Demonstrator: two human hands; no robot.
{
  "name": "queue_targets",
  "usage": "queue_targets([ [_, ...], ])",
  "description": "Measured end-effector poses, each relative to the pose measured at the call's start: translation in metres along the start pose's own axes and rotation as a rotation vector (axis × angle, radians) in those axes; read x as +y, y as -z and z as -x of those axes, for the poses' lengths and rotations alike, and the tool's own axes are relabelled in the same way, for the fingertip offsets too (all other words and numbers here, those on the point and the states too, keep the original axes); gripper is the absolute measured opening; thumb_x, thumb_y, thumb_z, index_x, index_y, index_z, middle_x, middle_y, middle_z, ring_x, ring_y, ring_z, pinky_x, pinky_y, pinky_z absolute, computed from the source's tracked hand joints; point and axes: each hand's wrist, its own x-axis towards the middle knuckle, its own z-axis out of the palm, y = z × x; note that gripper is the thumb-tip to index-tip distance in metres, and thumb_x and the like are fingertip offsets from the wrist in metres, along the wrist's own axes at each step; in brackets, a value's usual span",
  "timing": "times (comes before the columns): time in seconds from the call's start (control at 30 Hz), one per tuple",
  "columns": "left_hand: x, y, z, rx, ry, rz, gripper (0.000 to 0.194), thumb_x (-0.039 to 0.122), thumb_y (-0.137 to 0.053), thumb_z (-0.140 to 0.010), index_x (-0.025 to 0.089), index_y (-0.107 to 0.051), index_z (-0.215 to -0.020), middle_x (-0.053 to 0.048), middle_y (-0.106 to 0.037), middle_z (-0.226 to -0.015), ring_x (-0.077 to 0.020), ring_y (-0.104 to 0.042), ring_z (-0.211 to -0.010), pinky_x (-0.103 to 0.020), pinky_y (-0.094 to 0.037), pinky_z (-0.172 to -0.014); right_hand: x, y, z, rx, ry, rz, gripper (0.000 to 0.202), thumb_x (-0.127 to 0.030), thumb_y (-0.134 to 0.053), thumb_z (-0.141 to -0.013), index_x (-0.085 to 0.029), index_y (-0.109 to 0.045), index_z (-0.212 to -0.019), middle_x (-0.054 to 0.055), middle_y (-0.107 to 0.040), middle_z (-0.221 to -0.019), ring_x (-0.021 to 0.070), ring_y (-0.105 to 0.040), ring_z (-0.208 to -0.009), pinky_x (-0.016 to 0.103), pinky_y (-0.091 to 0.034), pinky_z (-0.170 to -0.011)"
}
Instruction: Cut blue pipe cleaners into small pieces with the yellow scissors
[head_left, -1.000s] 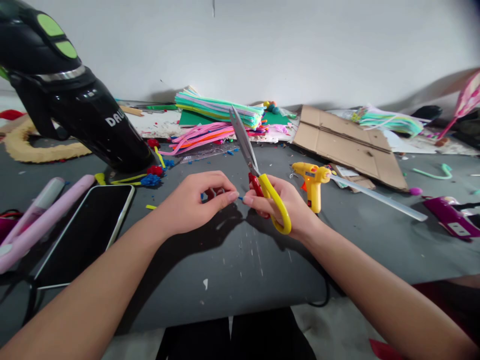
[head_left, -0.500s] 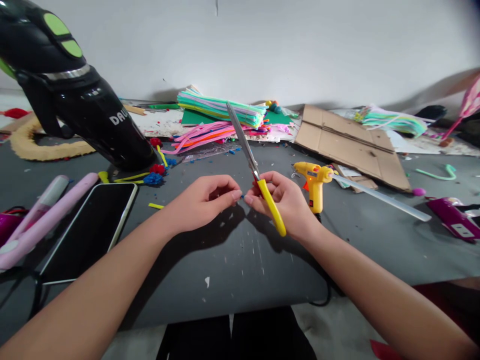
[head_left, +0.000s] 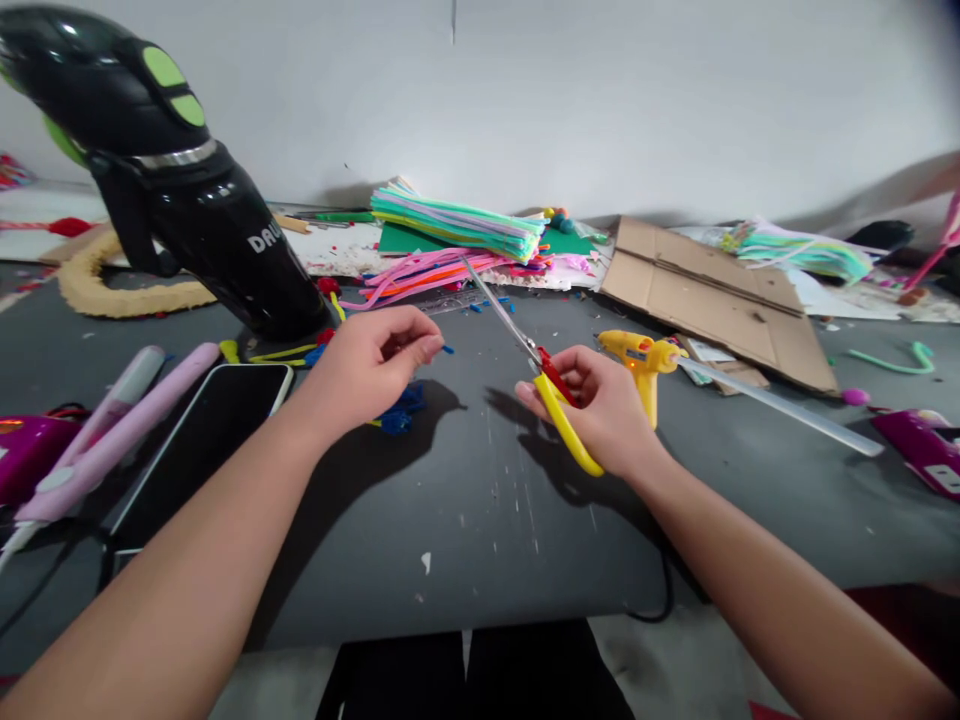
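Between the thumb and fingertips of my left hand (head_left: 379, 365) is a small blue piece (head_left: 448, 349), its end poking out to the right. Below that hand a blue fuzzy bundle (head_left: 401, 410) shows, partly hidden by the fingers. My right hand (head_left: 600, 400) holds scissors (head_left: 574, 435) with yellow and red handles, the blades pointing up and left, away from me. The two hands are apart above the grey table (head_left: 465, 530).
A black bottle (head_left: 225, 230) leans at the left, near a phone (head_left: 202, 440) and a pink styling iron (head_left: 135, 430). Behind are pipe cleaner bundles (head_left: 457, 222) and cardboard (head_left: 720, 300). A yellow glue gun (head_left: 645, 365) lies beside my right hand.
My hands have moved apart, the left going left and up with the blue piece, the right going right with the scissors. The blue bundle now shows under my left hand. The view has shifted slightly.
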Motion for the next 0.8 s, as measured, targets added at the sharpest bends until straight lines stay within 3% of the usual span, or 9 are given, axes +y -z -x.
queue_targets([
  [0.2,-0.010,0.019,-0.003,0.171,-0.002,-0.043,0.015,0.031,-0.059,-0.083,0.018,-0.065,-0.078,-0.002,-0.063,-0.069,-0.0119,-0.052,-0.059,-0.025,-0.042,-0.056,0.003,0.011,-0.003,-0.071,0.025,0.191,0.039,-0.048,-0.084,-0.060,-0.019,-0.064,-0.076,0.001,-0.059,-0.061,0.0127,-0.050,-0.053,0.025,-0.037,-0.046],
  [0.4,-0.009,0.018,-0.003,0.170,0.000,-0.037,0.015,0.030,-0.060,-0.082,0.019,-0.066,-0.076,-0.001,-0.065,-0.069,-0.0129,-0.053,-0.060,-0.025,-0.041,-0.055,0.015,0.007,-0.003,-0.149,0.066,0.294,0.037,-0.050,-0.081,-0.063,-0.019,-0.064,-0.076,-0.001,-0.057,-0.063,0.0123,-0.047,-0.055,0.026,-0.035,-0.048],
  [0.8,-0.007,0.017,-0.002,0.171,-0.002,-0.057,0.015,0.031,-0.059,-0.082,0.019,-0.065,-0.075,-0.001,-0.062,-0.067,-0.0121,-0.049,-0.057,-0.026,-0.039,-0.055,0.017,0.007,-0.005,-0.165,0.123,0.422,0.029,-0.044,-0.075,-0.071,-0.020,-0.061,-0.080,-0.001,-0.056,-0.065,0.0136,-0.046,-0.061,0.027,-0.037,-0.054],
])
